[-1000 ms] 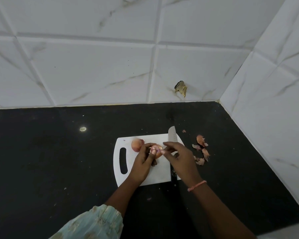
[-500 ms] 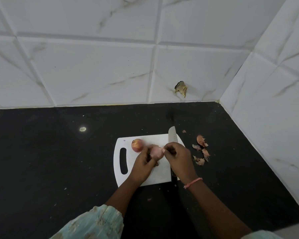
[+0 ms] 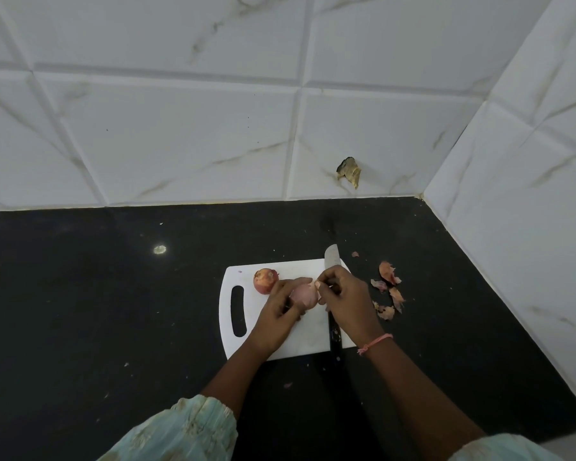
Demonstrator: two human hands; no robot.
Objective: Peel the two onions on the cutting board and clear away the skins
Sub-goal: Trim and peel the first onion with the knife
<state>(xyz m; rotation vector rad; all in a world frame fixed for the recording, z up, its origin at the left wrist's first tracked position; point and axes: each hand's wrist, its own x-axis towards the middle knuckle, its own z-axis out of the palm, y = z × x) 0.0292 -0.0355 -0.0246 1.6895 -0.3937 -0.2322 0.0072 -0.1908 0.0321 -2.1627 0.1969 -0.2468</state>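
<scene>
Since a second ago, both hands are sitting lower over the white cutting board (image 3: 308, 344), and the half-peeled onion (image 3: 302, 296) is showing paler flesh. It is lying between them: the left hand (image 3: 276, 314) is cupping it from the left, while the right hand (image 3: 345, 299), just beside it, is pinching a skin flap at its upper right edge. Beyond, the unpeeled onion (image 3: 265, 281) is waiting, and shed skins (image 3: 388, 291) are lying right of the knife (image 3: 332, 261).

We see a black tabletop (image 3: 113, 311) flecked with pale crumbs, a small bright spot (image 3: 160, 249) at nine o'clock from the scene's middle. White marble-veined wall tiles (image 3: 180, 138) rise at twelve and three o'clock, meeting in a corner. A brownish chipped patch (image 3: 349, 170) mars one tile near the tabletop's back edge.
</scene>
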